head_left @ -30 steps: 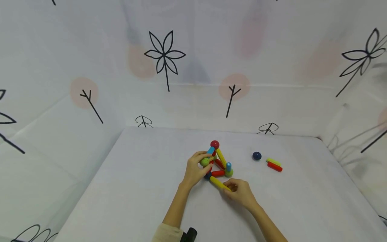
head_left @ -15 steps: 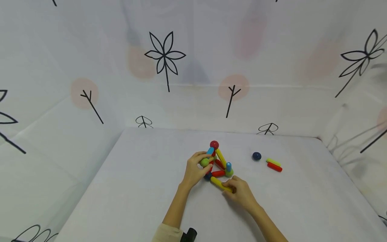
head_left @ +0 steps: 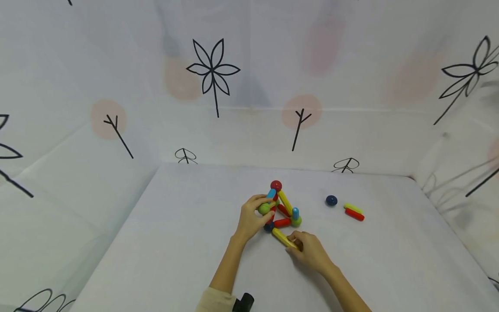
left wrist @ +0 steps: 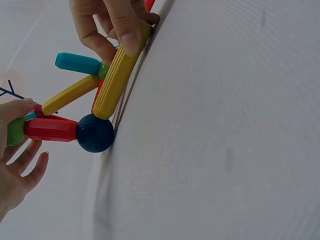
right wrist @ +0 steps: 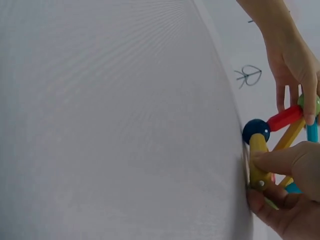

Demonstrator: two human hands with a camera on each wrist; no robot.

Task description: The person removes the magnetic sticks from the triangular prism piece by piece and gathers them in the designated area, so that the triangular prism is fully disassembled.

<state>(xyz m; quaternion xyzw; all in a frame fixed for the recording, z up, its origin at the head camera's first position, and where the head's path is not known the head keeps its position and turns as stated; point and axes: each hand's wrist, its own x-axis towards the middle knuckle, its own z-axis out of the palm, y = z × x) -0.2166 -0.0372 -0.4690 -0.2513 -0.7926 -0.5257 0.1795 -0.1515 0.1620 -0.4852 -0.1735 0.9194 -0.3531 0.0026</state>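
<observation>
A structure of coloured rods and balls stands on the white table, topped by a red ball. My left hand grips it at a light green ball, from which a red rod leads down to a dark blue ball. A yellow rod has one end at that blue ball, and my right hand pinches its other end between thumb and fingers. At the structure's right corner, a blue rod sticks up from another green ball.
Off to the right on the table lie a loose dark blue ball, a yellow-green rod and a red rod, the two rods side by side. White cloth with printed flowers rises behind and at both sides.
Both hands keep their hold on the structure and the yellow rod. The right hand and the yellow rod have shifted very slightly; the rest looks the same.
</observation>
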